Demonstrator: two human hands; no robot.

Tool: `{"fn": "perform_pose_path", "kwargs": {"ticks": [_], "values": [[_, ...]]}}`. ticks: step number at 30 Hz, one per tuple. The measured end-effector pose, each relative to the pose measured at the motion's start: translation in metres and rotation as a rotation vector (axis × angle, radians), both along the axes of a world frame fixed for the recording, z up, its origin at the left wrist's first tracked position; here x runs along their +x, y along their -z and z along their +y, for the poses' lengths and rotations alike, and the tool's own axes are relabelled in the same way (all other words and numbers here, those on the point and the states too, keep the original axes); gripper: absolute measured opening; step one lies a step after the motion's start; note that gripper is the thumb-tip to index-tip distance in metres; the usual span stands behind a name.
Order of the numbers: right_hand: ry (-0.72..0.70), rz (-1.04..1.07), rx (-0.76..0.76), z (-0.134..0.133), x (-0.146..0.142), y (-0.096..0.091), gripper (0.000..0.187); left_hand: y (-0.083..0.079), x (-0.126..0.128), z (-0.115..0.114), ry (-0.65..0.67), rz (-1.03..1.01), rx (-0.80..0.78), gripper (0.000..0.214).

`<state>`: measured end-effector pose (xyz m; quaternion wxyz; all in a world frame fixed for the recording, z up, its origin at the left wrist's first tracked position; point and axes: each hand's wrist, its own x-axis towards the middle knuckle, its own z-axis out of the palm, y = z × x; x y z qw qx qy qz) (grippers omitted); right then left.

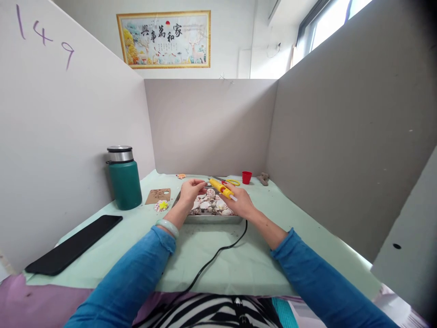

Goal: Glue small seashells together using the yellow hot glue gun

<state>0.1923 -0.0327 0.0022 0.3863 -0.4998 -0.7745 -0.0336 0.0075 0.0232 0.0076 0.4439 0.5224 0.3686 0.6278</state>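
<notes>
Since the tabletop (239, 264) has that pale green cover, the stuff on it stands out. A metal tray (211, 219) full of shells sits toward the middle of the far edge. Over it, the right hand (241, 202) is wrapped tight round a yellow glue gun (218, 187) with a clear stick poking out the back and a black cord (218, 250) trailing to the near edge. Its long axis runs diagonally, nozzle aimed far-left at the left hand (191, 191), whose fingertips are pinched on a small piece (204, 184) I can't make out.
</notes>
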Motion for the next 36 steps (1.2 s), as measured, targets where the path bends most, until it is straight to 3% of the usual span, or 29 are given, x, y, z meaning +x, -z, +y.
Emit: {"fn": "perform_pose_path", "kwargs": {"ticks": [6,27,36], "values": [[0.036,-0.194,0.005,-0.006,-0.002,-0.001,0.018,-0.001,0.002,-0.003,-0.01,-0.019,-0.003,0.03],[0.062,-0.265,0.008,-0.005,-0.007,0.002,0.013,-0.005,0.003,-0.011,-0.027,-0.037,-0.023,0.025],[0.054,-0.298,0.021,-0.005,-0.007,0.003,0.014,0.0,0.002,-0.005,-0.029,-0.02,0.0,0.025]]}}
